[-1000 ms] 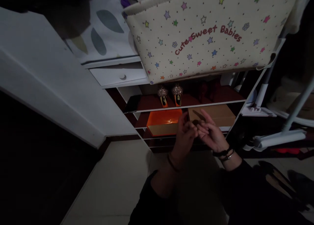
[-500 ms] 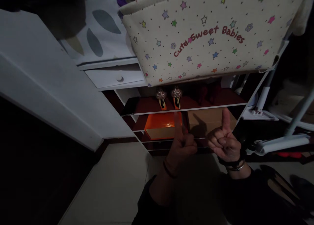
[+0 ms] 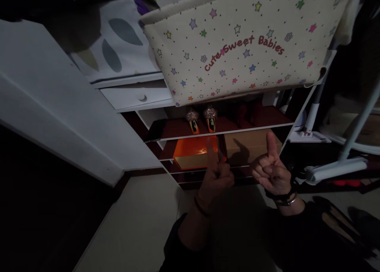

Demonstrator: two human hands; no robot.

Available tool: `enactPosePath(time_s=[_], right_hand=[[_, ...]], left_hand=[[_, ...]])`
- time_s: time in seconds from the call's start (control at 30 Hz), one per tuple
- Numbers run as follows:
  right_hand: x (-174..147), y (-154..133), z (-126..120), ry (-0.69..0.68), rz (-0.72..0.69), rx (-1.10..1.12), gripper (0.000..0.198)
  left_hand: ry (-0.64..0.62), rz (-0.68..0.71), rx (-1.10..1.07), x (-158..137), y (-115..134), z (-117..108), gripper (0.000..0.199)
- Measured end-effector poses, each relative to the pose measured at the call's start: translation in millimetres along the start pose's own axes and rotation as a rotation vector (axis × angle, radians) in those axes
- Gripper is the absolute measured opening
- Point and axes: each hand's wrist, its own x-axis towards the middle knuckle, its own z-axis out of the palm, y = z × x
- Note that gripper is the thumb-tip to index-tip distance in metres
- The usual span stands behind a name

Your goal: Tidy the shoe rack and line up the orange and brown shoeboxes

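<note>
My left hand [image 3: 217,176] is raised in front of a low shoe rack [image 3: 225,129], fingers curled and the index finger pointing up; it holds nothing. My right hand [image 3: 271,171] is beside it, also a loose fist with the index finger up, bracelets on the wrist. Behind the hands an orange box [image 3: 192,150] and a brown cardboard box [image 3: 249,143] lie on the rack's middle shelf. A pair of glittery high-heeled shoes [image 3: 202,116] stands on the shelf above.
A cream fabric basket [image 3: 237,42] with coloured stars and "Cute Sweet Babies" overhangs the rack. A white drawer unit [image 3: 139,96] and white panel [image 3: 59,101] are at the left. White stand legs [image 3: 332,169] rest on the floor at right. Pale floor tiles [image 3: 139,224] lie below.
One second ago my hands were together with fingers spread. They have since parted, and each now shows a fist with the index finger raised. The view shifted slightly.
</note>
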Motion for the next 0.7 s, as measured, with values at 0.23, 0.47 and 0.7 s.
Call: enactPosePath(time_s=[0.23, 0.47, 0.7], right_hand=[[-9.3, 25.6, -12.1, 0.248, 0.039, -0.252, 0.026], [-76.6, 81.0, -28.5, 0.332, 0.213, -0.944, 0.048], [-128.8, 109.5, -24.6, 0.269, 0.338, -1.104, 0.032]], left_hand=[[0.212, -0.096, 0.086, -2.3, -19.4, -12.1, 0.038], [0.441, -0.249, 0.559, -48.6, -79.0, -34.8, 0.045], [0.479, -0.508, 0.700, -100.3, -111.8, -41.2, 0.034]])
